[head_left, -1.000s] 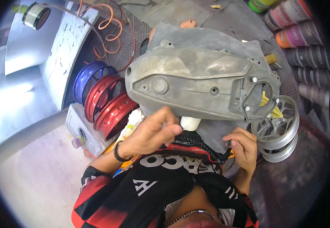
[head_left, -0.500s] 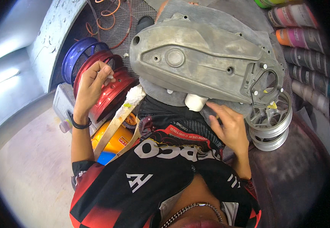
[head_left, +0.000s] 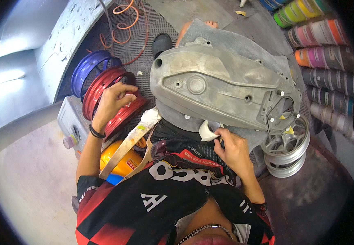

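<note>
A yellow container (head_left: 117,157) with a red label (head_left: 133,162) sits below the red wheel rims. Beside it stands a pale rectangular box (head_left: 68,122).

The person wears a short-sleeved jersey (head_left: 144,204) filling the lower middle of the frame. It is black across the chest, with red and black panels in a diamond-like pattern over the shoulders and sleeves at the lower left. Large white block lettering runs across the chest, with smaller white lettering on a red band near it, toward the centre of the frame. A thin black band (head_left: 96,132) circles the left wrist, left of centre. A silver chain necklace (head_left: 203,232) lies at the neckline by the bottom edge. Both forearms are bare.
</note>
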Demonstrator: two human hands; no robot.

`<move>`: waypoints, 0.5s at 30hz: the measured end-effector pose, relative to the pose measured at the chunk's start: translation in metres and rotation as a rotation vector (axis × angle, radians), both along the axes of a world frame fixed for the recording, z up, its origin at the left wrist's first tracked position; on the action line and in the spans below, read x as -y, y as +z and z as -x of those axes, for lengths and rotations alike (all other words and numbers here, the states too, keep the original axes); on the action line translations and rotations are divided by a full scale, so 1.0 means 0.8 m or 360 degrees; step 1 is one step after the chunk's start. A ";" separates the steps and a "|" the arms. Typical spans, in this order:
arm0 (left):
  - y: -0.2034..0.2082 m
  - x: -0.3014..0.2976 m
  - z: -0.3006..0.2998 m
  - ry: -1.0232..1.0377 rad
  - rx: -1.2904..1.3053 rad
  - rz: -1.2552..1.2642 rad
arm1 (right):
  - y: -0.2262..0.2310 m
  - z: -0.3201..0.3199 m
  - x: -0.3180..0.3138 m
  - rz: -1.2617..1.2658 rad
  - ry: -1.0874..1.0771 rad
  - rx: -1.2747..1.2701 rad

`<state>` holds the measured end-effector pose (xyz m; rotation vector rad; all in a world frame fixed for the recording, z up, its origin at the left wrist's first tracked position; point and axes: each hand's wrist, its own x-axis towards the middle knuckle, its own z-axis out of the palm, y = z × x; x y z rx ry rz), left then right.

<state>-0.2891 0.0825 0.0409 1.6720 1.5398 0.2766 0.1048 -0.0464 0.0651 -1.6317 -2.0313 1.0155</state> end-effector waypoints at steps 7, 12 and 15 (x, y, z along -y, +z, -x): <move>-0.018 0.005 0.021 -0.0009 -0.0015 0.0220 | -0.010 0.002 -0.004 0.0019 -0.0019 0.0027; -0.014 0.012 0.023 0.0128 0.0111 0.0372 | -0.004 0.003 -0.009 0.0051 0.0056 0.0073; -0.023 0.017 0.031 0.0268 0.0346 0.0394 | -0.004 0.004 -0.010 -0.0009 0.0056 0.0036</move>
